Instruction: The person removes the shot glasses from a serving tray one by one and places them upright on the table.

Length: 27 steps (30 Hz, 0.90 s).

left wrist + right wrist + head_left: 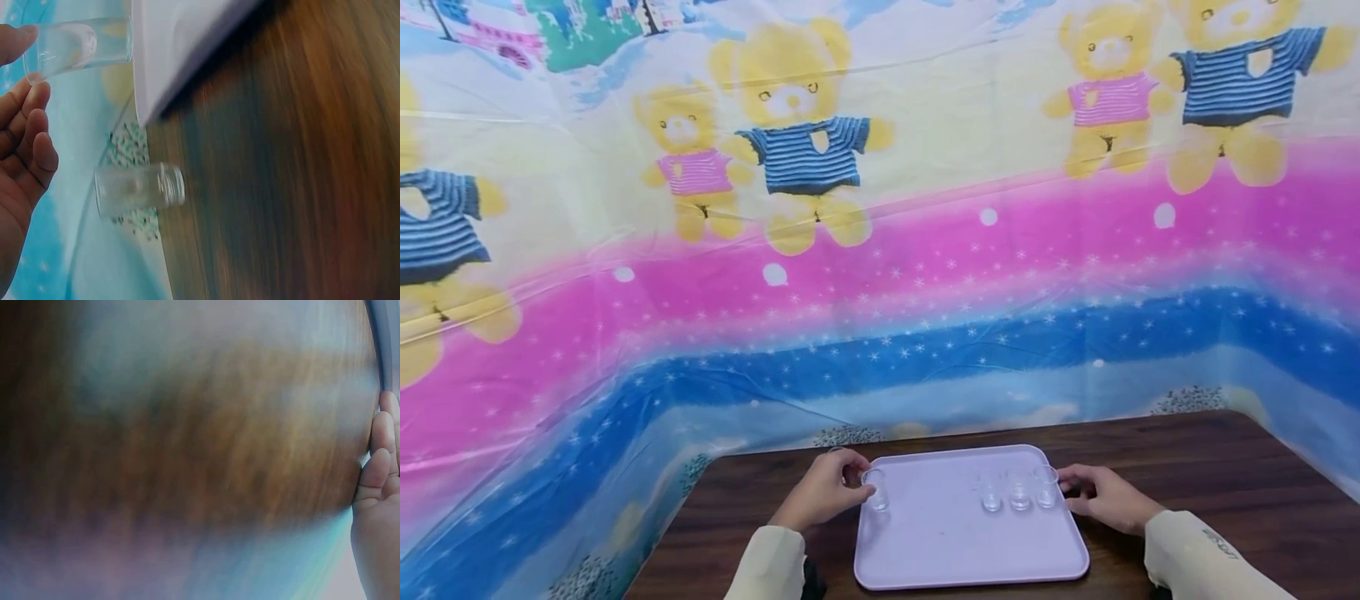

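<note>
On the left of the tray point(940, 554), a glass point(880, 501) is pinched near its rim by the left hand point(833, 490); the right hand's point(1107, 498) grip cannot be told. The glass could be tipped by a sideways tug.

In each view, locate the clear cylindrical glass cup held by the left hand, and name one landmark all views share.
Head: lower centre, the clear cylindrical glass cup is at the left end of the pale lilac rectangular tray.
Left wrist: upper left, the cup is in the left hand.
Right wrist: not in the picture.
Shared landmark: the dark brown wooden table.
</note>
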Tool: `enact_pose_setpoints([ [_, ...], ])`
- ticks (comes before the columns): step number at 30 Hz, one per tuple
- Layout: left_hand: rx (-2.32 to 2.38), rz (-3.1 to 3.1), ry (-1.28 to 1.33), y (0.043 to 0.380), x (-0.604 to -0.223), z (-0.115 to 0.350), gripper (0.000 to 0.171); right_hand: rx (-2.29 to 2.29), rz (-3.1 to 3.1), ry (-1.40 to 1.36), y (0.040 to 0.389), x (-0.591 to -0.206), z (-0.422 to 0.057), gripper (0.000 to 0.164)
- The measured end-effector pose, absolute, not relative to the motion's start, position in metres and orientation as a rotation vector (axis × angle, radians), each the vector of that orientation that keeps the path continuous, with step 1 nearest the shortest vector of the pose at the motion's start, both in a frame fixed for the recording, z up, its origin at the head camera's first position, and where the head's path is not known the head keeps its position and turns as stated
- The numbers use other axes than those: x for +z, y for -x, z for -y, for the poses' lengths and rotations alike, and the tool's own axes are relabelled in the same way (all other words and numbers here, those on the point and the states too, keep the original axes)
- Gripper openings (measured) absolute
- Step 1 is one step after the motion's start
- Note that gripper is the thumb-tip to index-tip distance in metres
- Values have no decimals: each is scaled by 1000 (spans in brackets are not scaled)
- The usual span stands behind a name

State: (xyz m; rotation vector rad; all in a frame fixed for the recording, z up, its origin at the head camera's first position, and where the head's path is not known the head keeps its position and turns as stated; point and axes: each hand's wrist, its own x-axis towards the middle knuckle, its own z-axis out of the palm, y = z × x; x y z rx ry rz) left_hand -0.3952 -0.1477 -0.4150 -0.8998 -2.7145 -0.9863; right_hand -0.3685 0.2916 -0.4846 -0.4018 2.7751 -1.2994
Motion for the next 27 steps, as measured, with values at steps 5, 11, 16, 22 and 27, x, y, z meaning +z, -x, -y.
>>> enact_pose_setpoints([
  [5,-976,2722,873,392,-415,168,25,-1299,-2773,406,368,-485,-293,49],
  [11,-981,2756,798,387,-417,193,26,-1302,-2779,401,369,-485,-292,48],
  [16,-960,2773,742,387,-424,207,25,-1302,-2778,408,369,-484,-293,49],
  [22,-959,2822,653,389,-431,214,23,-1295,-2776,410,370,-486,-294,49],
  [27,-953,2833,622,390,-433,216,23,-1294,-2776,421,371,-487,-293,49],
])
